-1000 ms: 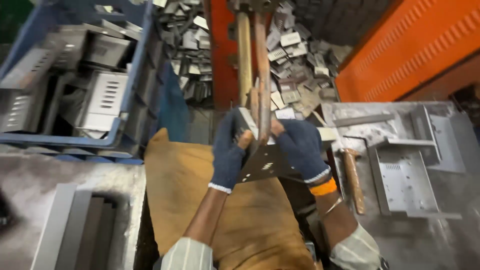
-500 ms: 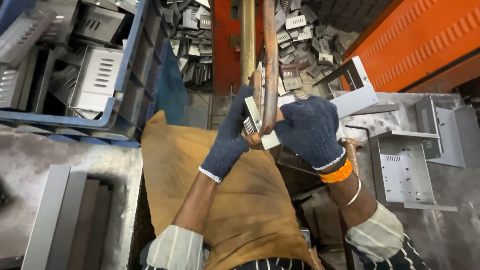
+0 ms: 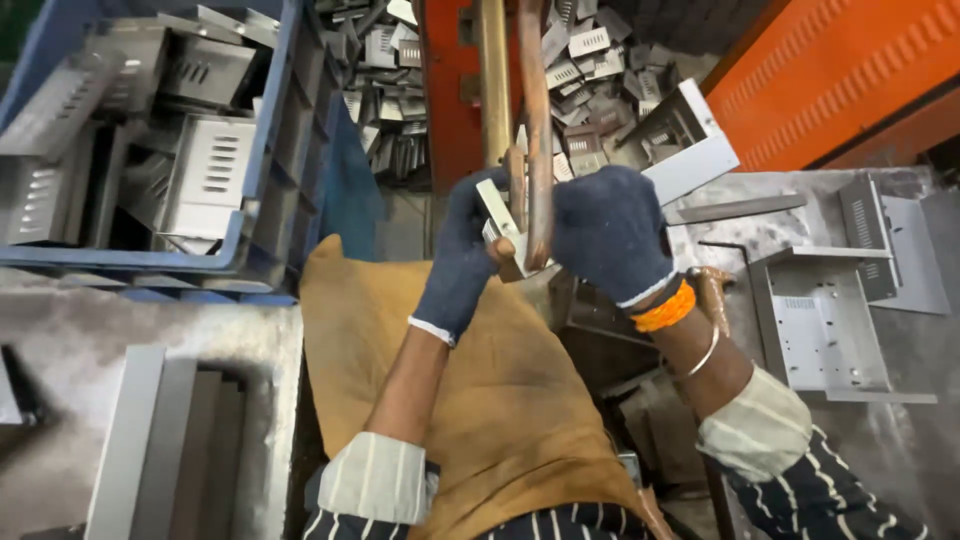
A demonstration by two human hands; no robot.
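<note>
Both gloved hands, left [image 3: 458,262] and right [image 3: 607,232], grip clamped on a bent metal bracket [image 3: 690,160], hold it against two copper rods [image 3: 534,130].

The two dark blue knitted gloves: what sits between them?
In the head view, between the left hand and the right hand lie a small pale metal bracket and two upright copper-coloured rods.

Grey metal workbench [image 3: 930,440], orange machine panel [image 3: 850,70] behind
</note>
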